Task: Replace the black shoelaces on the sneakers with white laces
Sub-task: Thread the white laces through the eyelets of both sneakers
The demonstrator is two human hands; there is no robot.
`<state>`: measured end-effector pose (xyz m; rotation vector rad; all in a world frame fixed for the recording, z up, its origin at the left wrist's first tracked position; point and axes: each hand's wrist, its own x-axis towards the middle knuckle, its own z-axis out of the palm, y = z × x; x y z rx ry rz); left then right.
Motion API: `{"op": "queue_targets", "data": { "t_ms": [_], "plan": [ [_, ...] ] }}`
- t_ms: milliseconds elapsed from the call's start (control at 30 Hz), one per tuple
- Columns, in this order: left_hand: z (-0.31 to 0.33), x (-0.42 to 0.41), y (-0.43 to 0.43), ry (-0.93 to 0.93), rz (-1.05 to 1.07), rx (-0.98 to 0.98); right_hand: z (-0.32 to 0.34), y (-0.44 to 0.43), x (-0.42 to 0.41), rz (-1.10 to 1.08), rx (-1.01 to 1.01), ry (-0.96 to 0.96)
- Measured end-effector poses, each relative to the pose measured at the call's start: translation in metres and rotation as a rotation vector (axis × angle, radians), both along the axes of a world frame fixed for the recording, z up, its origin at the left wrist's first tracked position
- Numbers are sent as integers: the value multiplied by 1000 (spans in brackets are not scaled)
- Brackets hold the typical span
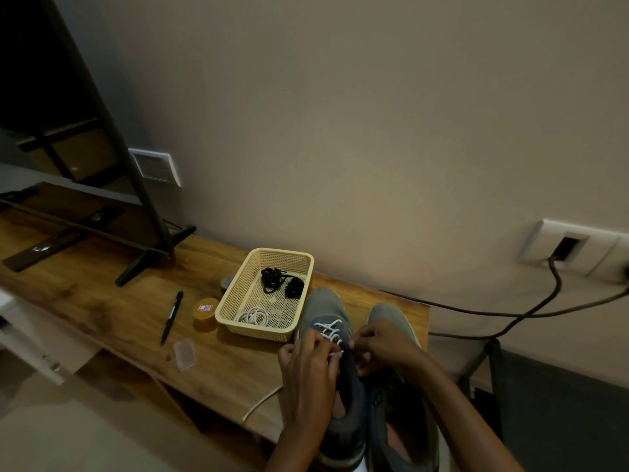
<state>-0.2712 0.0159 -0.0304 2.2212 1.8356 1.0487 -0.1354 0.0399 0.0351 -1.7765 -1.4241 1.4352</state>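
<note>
Two grey sneakers stand side by side at the wooden table's near right end. The left sneaker (323, 308) has a white lace (328, 328) threaded through its front eyelets. My left hand (311, 366) pinches one end of that lace over the shoe's tongue. My right hand (381, 345) pinches the lace from the other side, fingers curled. The right sneaker (388, 313) is partly hidden behind my right hand. A cream plastic basket (272, 257) holds the black laces (280, 281) in two bundles and a coiled white lace (253, 316).
Left of the basket lie a black pen (172, 316), a small round orange tin (204, 311) and a clear plastic case (184, 354). A TV on stand legs (146, 257) fills the table's far left. Dark cables (510, 313) hang from a wall socket at right.
</note>
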Motion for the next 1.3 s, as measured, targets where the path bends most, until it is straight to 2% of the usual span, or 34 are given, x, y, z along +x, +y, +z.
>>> {"op": "queue_targets", "data": {
  "t_ms": [533,667,900,1033,1133,1200,1300],
  "plan": [
    [1,2,5,-70,-15,6,-12,1,-2,60,56,-70],
    [4,-2,6,-45,14,-1,-9,3,-1,34,63,-9],
    [8,-9,8,19,55,22,-12,6,-11,78,59,-140],
    [10,-12,9,43,61,-5,-8,5,-9,-19,3,-46],
    [12,-12,9,21,58,-18,-6,11,8,-140,110,-184],
    [10,-12,9,3,40,-30,-2,13,12,-64,236,-255],
    [9,-12,9,-16,32,-56,-2,11,2,210,316,-394]
  ]
}}
